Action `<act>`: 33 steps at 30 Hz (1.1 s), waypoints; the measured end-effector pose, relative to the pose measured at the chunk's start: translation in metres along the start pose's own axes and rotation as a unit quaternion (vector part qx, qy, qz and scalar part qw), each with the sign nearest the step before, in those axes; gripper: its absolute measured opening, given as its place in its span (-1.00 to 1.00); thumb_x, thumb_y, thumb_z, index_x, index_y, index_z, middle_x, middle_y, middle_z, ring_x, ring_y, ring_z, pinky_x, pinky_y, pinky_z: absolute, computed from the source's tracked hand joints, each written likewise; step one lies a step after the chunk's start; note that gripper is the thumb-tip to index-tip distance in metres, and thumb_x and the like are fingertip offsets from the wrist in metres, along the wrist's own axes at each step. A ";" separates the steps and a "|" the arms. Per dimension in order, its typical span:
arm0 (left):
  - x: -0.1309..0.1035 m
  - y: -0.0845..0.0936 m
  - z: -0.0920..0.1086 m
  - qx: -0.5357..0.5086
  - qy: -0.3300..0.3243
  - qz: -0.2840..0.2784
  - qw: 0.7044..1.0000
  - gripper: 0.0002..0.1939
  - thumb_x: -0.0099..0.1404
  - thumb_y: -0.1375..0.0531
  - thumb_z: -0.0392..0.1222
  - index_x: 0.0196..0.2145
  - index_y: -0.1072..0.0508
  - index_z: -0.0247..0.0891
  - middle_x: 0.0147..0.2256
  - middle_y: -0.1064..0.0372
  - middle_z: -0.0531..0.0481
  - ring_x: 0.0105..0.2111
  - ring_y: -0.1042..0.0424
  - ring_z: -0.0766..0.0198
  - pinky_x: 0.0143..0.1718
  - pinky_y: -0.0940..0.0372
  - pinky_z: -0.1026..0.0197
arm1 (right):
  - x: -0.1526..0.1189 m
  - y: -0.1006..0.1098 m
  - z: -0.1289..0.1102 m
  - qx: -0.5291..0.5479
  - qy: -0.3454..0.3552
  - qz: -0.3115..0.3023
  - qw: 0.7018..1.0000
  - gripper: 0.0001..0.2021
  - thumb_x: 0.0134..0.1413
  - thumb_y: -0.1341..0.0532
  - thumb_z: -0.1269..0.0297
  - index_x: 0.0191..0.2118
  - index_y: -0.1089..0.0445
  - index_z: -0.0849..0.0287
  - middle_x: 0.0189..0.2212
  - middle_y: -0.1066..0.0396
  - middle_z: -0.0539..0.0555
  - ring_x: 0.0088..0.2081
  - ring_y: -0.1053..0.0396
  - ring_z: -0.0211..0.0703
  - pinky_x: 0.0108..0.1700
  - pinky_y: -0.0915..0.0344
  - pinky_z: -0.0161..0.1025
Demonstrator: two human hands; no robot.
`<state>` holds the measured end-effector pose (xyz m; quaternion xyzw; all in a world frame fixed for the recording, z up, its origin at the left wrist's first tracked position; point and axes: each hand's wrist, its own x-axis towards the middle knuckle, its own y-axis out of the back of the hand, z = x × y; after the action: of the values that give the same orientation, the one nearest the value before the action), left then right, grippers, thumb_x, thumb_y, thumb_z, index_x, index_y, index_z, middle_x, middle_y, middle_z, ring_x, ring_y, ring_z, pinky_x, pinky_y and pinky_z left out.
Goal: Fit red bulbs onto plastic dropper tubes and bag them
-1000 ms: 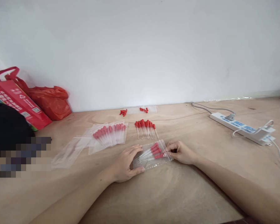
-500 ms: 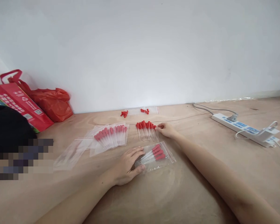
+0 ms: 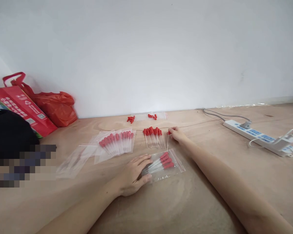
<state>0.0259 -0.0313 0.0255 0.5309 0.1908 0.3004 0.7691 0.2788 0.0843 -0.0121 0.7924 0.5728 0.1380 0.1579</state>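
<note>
My left hand [image 3: 134, 174] holds the left end of a clear zip-lock bag [image 3: 162, 174], fingers over its far edge and thumb at the near corner. Inside the bag lie several glass droppers with red bulbs [image 3: 166, 159]. Beyond it, my right hand [image 3: 178, 134] pinches a single dropper [image 3: 168, 141] by its red bulb, glass tip pointing down toward the bag. Just left of that hand a row of loose droppers [image 3: 152, 136] lies side by side, bulbs facing the wall. Filled bags of droppers [image 3: 116, 141] are fanned out farther left.
Flat bags [image 3: 74, 159] lie left of the fan. Loose red bulbs [image 3: 131, 119] and a clear bag [image 3: 143, 116] sit near the wall. A power strip [image 3: 258, 136] with cables is on the right. Red bags [image 3: 55, 109] and a black item [image 3: 12, 136] stand left.
My right hand has drawn one dropper away from the right end of the row, moving slightly right. My left hand stays on the bag.
</note>
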 end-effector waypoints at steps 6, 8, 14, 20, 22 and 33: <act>0.001 -0.003 -0.002 0.002 0.001 0.012 1.000 -0.55 0.19 -0.07 -0.10 0.04 -0.18 -0.20 0.14 -0.04 -0.07 0.14 -0.01 0.12 0.11 -0.03 0.02 | -0.035 0.050 0.023 0.180 -0.008 0.082 0.980 -0.77 0.01 -0.01 0.08 -0.28 -0.16 0.11 -0.57 -0.32 -0.07 -0.65 -0.16 -0.38 -0.59 -0.14 -0.41; 0.002 -0.004 -0.002 0.000 0.001 0.018 1.000 -0.55 0.18 -0.07 -0.09 0.04 -0.19 -0.20 0.14 -0.05 -0.06 0.13 -0.02 0.11 0.10 -0.03 0.02 | -0.053 0.064 0.033 0.252 -0.002 0.084 0.964 -0.74 -0.07 -0.09 0.03 -0.32 -0.18 0.10 -0.57 -0.30 -0.07 -0.64 -0.17 -0.38 -0.59 -0.16 -0.40; 0.002 -0.003 -0.001 -0.007 0.001 0.023 1.000 -0.55 0.17 -0.08 -0.09 0.03 -0.19 -0.17 0.14 -0.05 -0.05 0.12 -0.04 0.10 0.09 -0.05 0.01 | -0.094 0.070 0.044 0.322 0.003 0.036 0.946 -0.67 -0.13 -0.18 -0.01 -0.29 -0.18 0.07 -0.52 -0.30 -0.05 -0.56 -0.24 -0.31 -0.51 -0.24 -0.32; 0.001 -0.004 -0.001 -0.006 0.003 0.025 1.000 -0.55 0.19 -0.07 -0.08 0.03 -0.19 -0.18 0.14 -0.04 -0.06 0.13 -0.02 0.09 0.10 -0.04 0.00 | -0.119 0.056 0.028 0.345 -0.023 -0.025 0.938 -0.64 -0.16 -0.22 0.00 -0.32 -0.13 0.09 -0.47 -0.36 -0.02 -0.53 -0.32 -0.29 -0.44 -0.29 -0.27; 0.001 -0.004 -0.001 -0.006 0.007 0.021 1.000 -0.54 0.19 -0.07 -0.07 0.04 -0.18 -0.17 0.15 -0.03 -0.05 0.14 -0.01 0.09 0.10 -0.03 0.00 | -0.124 0.056 0.024 0.357 -0.036 -0.060 0.932 -0.64 -0.19 -0.26 0.03 -0.37 -0.13 0.11 -0.46 -0.38 -0.01 -0.52 -0.33 -0.31 -0.41 -0.30 -0.29; 0.001 -0.002 0.001 0.006 0.010 0.013 1.000 -0.50 0.16 -0.11 -0.02 0.05 -0.18 -0.17 0.15 -0.03 -0.07 0.13 -0.02 0.08 0.10 -0.04 -0.02 | -0.128 0.062 0.017 0.358 -0.064 -0.156 0.918 -0.72 -0.18 -0.28 0.13 -0.41 -0.19 0.14 -0.43 -0.40 0.01 -0.40 -0.41 -0.24 -0.23 -0.33 -0.22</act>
<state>0.0279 -0.0318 0.0243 0.5349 0.1930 0.3146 0.7600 0.3001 -0.0576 -0.0066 0.7036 0.6890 -0.1541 -0.0804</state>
